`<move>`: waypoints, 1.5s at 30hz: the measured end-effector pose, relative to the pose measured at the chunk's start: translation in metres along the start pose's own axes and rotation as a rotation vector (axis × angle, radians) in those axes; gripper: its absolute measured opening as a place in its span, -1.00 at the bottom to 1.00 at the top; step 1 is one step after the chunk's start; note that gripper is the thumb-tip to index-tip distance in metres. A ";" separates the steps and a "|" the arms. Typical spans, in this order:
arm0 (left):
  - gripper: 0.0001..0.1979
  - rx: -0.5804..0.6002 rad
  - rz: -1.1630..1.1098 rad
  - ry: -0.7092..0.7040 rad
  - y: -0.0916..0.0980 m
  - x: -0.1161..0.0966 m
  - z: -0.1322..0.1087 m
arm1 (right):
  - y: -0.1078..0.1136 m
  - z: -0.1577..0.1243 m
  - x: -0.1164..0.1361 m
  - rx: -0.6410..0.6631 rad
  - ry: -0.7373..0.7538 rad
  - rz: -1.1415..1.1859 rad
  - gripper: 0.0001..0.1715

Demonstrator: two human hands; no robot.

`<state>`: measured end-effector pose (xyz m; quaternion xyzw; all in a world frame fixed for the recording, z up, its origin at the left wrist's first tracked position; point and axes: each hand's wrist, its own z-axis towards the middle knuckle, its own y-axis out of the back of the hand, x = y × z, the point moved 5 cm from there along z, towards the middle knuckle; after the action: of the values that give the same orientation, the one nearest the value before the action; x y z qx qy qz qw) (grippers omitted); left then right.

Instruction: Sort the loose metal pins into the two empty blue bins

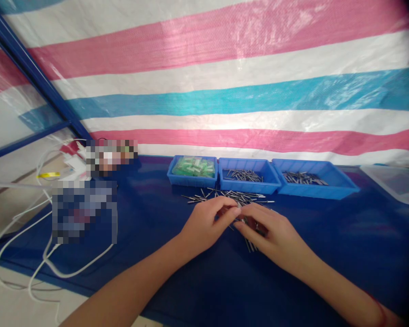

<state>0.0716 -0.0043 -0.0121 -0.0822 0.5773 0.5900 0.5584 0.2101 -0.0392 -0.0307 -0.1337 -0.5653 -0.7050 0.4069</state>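
Note:
My left hand and my right hand meet fingertip to fingertip over the blue table. The left thumb and index finger pinch something small and pale that I cannot make out. Curled fingers on my right hand also close at that spot, and what they grip is hidden. Thin metal rods, rather like drill bits, show below the right hand; whether they are held or lying there I cannot tell. A loose pile of similar metal rods spreads just beyond the fingers.
Behind the pile stand three blue bins in a row: the left bin with green-and-clear small packets, the middle bin and right bin with metal pieces. White cables and blurred items lie left. A clear plastic lid or tray sits right.

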 end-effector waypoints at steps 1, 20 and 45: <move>-0.84 -0.021 -0.044 0.022 -0.001 -0.001 -0.001 | -0.001 0.000 0.000 0.000 -0.010 0.019 -0.83; -0.79 0.057 -0.099 0.043 -0.012 0.003 -0.003 | 0.014 -0.003 -0.012 -0.257 -0.237 0.439 -0.84; -0.73 0.021 0.138 0.003 0.001 0.015 -0.001 | 0.039 -0.001 -0.058 -0.512 -0.494 0.697 -0.71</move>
<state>0.0649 0.0032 -0.0232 -0.0376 0.5887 0.6209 0.5163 0.2753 -0.0169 -0.0415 -0.5734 -0.3754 -0.5903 0.4264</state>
